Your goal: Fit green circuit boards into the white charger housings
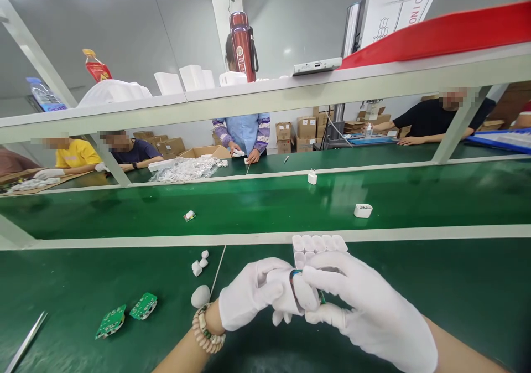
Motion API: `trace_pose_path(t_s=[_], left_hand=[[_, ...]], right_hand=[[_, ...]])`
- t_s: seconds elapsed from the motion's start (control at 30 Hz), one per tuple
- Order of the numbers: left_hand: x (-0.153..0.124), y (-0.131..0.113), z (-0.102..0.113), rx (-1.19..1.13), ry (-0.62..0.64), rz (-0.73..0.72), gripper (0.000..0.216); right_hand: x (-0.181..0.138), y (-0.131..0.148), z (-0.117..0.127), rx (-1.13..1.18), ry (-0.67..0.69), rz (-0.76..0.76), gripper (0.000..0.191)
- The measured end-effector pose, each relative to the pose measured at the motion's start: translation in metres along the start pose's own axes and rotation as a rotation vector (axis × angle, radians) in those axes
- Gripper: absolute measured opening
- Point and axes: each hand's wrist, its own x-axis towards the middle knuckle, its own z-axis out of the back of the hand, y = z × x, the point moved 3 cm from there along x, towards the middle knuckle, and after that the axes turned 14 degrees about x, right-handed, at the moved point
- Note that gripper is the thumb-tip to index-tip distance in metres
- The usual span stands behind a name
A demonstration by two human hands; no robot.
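Observation:
Both my hands wear white gloves and meet above the green bench. My left hand [257, 293] is closed around a white plastic charger housing [305, 296] from the left side. From the right, the fingers of my right hand [365, 306] pinch the same piece; a dark curved edge and a bit of green board show between the fingers. Much of the piece is hidden by the gloves. Just behind my hands stand rows of white housings [318, 244]. Left of my left wrist lie a rounded white lump [201, 296], several small white pieces [197, 268] and two green circuit boards [111, 322].
Metal tweezers [29, 340] lie at the far left. On the green conveyor belt [257, 210] sit a small board [189, 216], a white plug [312, 177] and a white housing [363, 211]. A shelf [232, 100] crosses overhead, bearing a red thermos [243, 46]. Several co-workers sit or stand beyond.

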Motion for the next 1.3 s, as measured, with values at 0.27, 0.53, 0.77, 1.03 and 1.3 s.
trace_pose_path(t_s=[0.27,0.53,0.77,1.03,1.3], left_hand=[[0.000,0.001,-0.002,-0.032,-0.017,-0.004,0.047],[0.001,-0.001,-0.002,-0.060,-0.023,-0.067,0.044],[0.000,-0.014,-0.015,0.149,-0.040,-0.065,0.058],[0.010,-0.006,-0.022,0.685,0.061,0.066,0.033],[0.008,0.001,-0.026,0.766,0.153,0.127,0.042]], right_hand=[[-0.007,-0.001,-0.004,-0.052,-0.007,-0.009,0.022],[0.004,0.003,-0.015,-0.250,0.004,0.147,0.029],[-0.005,-0.005,-0.025,-0.068,-0.254,0.179,0.052],[-0.001,-0.017,-0.021,0.166,0.023,-0.209,0.024],[-0.001,-0.023,-0.025,0.127,0.098,-0.115,0.026]])
